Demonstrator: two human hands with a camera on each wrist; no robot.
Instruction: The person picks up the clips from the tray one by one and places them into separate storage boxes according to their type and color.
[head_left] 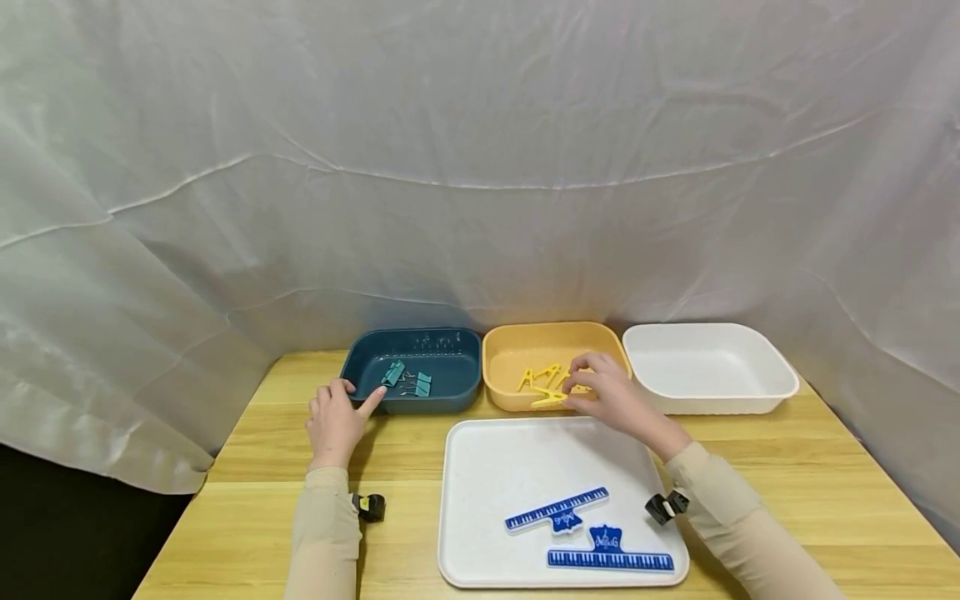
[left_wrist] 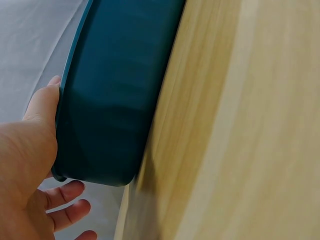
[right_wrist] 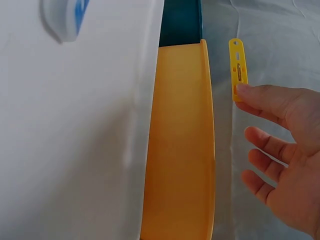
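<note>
Between thumb and forefinger my right hand (head_left: pixel 611 395) pinches a yellow clothespin (right_wrist: pixel 238 70), held above the front rim of the orange bin (right_wrist: pixel 180 145). Several other yellow clothespins (head_left: pixel 527 379) lie inside that bin. My left hand (head_left: pixel 335 423) rests at the front left corner of the dark teal bin (left_wrist: pixel 115 100), its thumb against the rim and other fingers spread beside the corner. Teal binder clips (head_left: pixel 423 384) lie in the teal bin. Two blue clips with piano-key bars, an upper one (head_left: pixel 557 510) and a lower one (head_left: pixel 611 560), lie on the white tray (head_left: pixel 480 467).
A white bin (head_left: pixel 712 409) stands right of the orange one, completing a row along the back of the wooden table (head_left: pixel 262 500). Behind the bins hangs a pale grey curtain (head_left: pixel 480 208). The tray sits directly in front of the orange bin.
</note>
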